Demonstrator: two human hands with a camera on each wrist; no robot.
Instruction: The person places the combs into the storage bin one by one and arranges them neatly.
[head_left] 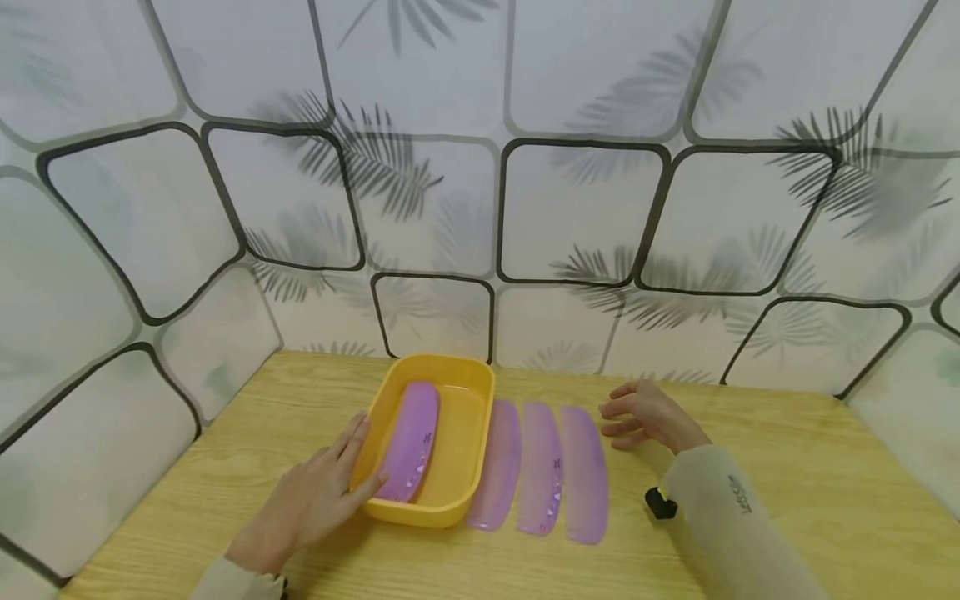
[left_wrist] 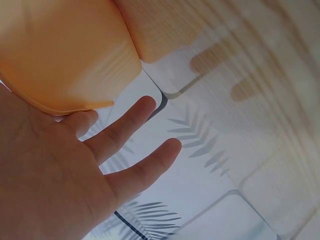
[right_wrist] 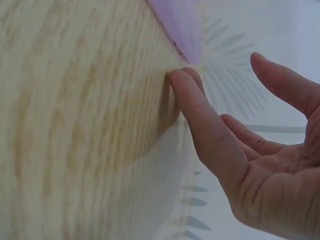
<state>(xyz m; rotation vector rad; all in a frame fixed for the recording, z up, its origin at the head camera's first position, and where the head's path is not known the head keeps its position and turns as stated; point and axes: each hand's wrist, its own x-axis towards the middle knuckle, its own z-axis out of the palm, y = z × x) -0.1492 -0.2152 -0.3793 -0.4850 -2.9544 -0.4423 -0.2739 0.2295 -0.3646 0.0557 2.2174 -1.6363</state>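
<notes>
Okay, so the grip of the left hand (head_left: 315, 493) was set at the near left corner of a yellow tray (head_left: 461, 433). Its fingers were kept mostly straight along the outer wall, with the thumb laid over the rim, so the tray was touched rather than tightly held; in the left wrist view a couple of the fingers were spread well away from it. Whether the thumb was also pressed on the purple piece (head_left: 411, 442) inside can't be told. That piece (a comb, by the look of it) was placed lengthwise along the left side of the tray, with small markings shown on its near half.

Three more curved purple pieces were laid out side by side on the wooden surface (head_left: 465, 562), right of the tray. The left one (head_left: 504, 467) was partly hidden by the tray's wall, the middle one (head_left: 542, 467) was marked with the same kind of print, and the right one (head_left: 588, 475) was placed nearest the other hand.

As for the right hand (head_left: 652, 414), its grip was left loose, fingers gently bent and spread from the thumb, with nothing held, just beside that last piece. A small black object (head_left: 660, 503) was seen near the light sleeve (head_left: 738, 517). Behind everything, a leaf-patterned backdrop (head_left: 577, 217) was put up.
</notes>
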